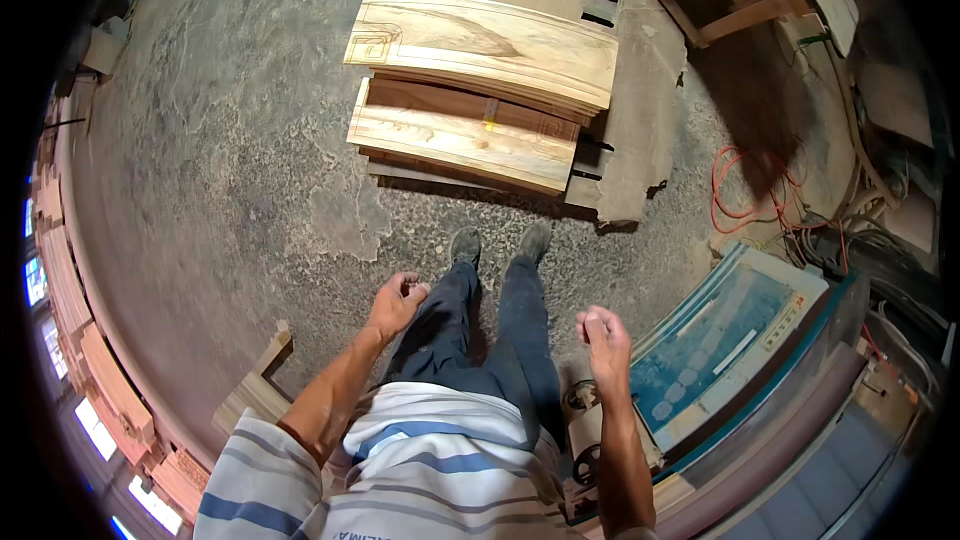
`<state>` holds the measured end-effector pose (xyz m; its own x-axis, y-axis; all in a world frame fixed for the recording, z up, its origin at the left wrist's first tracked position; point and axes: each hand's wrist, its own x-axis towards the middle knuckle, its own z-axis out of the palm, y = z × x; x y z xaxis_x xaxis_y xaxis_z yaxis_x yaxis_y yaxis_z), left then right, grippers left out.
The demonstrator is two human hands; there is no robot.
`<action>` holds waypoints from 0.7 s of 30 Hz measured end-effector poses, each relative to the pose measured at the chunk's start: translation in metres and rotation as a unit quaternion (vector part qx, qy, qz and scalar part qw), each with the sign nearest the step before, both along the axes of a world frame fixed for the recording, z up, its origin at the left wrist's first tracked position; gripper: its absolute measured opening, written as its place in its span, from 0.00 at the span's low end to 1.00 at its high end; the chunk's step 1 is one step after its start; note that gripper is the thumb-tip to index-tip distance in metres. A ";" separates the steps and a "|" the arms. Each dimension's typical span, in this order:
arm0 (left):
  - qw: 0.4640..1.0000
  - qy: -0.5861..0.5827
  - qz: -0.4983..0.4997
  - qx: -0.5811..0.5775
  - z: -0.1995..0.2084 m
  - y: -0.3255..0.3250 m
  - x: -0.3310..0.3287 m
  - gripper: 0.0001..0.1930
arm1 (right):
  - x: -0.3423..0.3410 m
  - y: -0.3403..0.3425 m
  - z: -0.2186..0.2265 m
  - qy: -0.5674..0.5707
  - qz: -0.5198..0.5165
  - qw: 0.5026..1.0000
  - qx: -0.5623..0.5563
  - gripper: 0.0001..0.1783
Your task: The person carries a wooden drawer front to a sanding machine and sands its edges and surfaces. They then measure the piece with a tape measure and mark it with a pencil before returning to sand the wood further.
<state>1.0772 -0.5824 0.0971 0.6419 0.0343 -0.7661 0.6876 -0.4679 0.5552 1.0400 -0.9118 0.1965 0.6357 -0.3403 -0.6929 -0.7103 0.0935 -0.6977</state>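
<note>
My left hand (398, 305) hangs in front of my left thigh, its fingers loosely curled, with nothing visible in it. Out to the side of my right leg is my right hand (605, 330), fingers bent in toward the palm and likewise bare. Neither hand touches anything but air. Ahead of my feet lie two stacks of pale wooden boards. The farther stack (490, 45) has a carved pattern at its left end. On the nearer stack, the top board (465, 145) lies at the front edge, and a brownish board with a small yellow mark (490, 124) shows behind it.
The stacks rest on a pallet with cardboard (640, 100). A blue-topped machine (710, 340) stands close on my right, with a pulley wheel (585, 462) below. Red hose (735, 205) and cables coil on the floor beyond. More lumber (115, 380) lines the left.
</note>
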 end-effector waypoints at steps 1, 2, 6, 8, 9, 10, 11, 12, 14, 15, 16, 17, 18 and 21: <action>0.998 0.010 -0.028 0.056 0.005 -0.004 0.001 0.25 | 0.017 -0.004 -0.017 -0.002 0.006 1.000 0.023 0.20; 0.996 -0.001 -0.034 0.086 0.014 -0.010 0.003 0.25 | 0.033 -0.008 -0.033 -0.006 0.009 0.999 0.046 0.20; 0.984 -0.057 -0.003 0.169 0.005 -0.029 0.002 0.27 | 0.116 -0.013 -0.107 0.046 0.055 0.993 0.097 0.16; 0.967 -0.109 -0.033 0.230 -0.021 -0.037 -0.002 0.27 | 0.164 -0.011 -0.141 0.065 0.073 0.990 0.105 0.12; 0.969 -0.094 -0.041 0.225 -0.027 -0.045 0.004 0.27 | 0.184 -0.011 -0.160 0.058 0.090 0.989 0.106 0.12; 0.965 -0.094 -0.068 0.236 -0.038 -0.052 0.006 0.28 | 0.202 -0.011 -0.180 0.051 0.107 0.987 0.105 0.11; 0.962 -0.105 -0.080 0.240 -0.053 -0.057 0.006 0.28 | 0.219 -0.011 -0.202 0.042 0.137 0.985 0.095 0.11; 0.959 -0.115 -0.094 0.243 -0.066 -0.063 0.007 0.28 | 0.237 -0.009 -0.219 0.035 0.166 0.982 0.085 0.11; 0.963 -0.058 -0.089 0.248 -0.089 -0.074 0.002 0.29 | 0.270 0.001 -0.248 0.052 0.192 0.977 0.071 0.11; 0.970 -0.052 -0.087 0.222 -0.102 -0.077 0.004 0.29 | 0.279 0.002 -0.271 0.057 0.214 0.973 0.067 0.12; 0.976 -0.046 -0.084 0.196 -0.113 -0.079 0.007 0.29 | 0.288 0.002 -0.293 0.062 0.235 0.968 0.064 0.13; 0.975 -0.025 -0.097 0.198 -0.121 -0.080 0.003 0.29 | 0.293 0.010 -0.310 0.079 0.200 0.974 0.070 0.13; 0.973 -0.011 -0.108 0.202 -0.129 -0.081 0.005 0.29 | 0.303 0.022 -0.325 0.089 0.166 0.979 0.075 0.14; 0.967 0.012 -0.130 0.217 -0.144 -0.078 0.010 0.29 | 0.320 0.046 -0.381 0.106 0.129 0.980 0.111 0.14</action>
<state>1.0873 -0.6603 -0.0470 0.6534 0.1951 -0.7314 0.5257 -0.8122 0.2529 1.3602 -0.8658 -0.1844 0.5150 -0.0123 -0.8571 -0.8568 0.0242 -0.5151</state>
